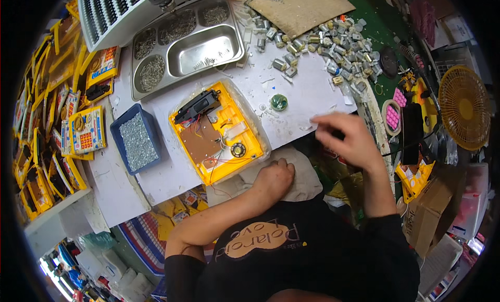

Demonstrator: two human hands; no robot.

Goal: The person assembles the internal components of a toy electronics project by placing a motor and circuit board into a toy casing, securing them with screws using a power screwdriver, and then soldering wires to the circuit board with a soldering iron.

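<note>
Open yellow toy housing (219, 133) lies back-up on the white bench sheet (307, 88), brown circuit board (202, 140), small round speaker (238, 150), black module and loose red wires all exposed (no back cover on, so assembly looks unfinished). Left hand (274, 178) rests as a closed fist on the grey cloth (302, 182) just below the housing. Right hand (348, 138) hovers to the housing's right, fingers drawn together; blurred, contents unclear; small motors (333, 47) heaped beyond.
</note>
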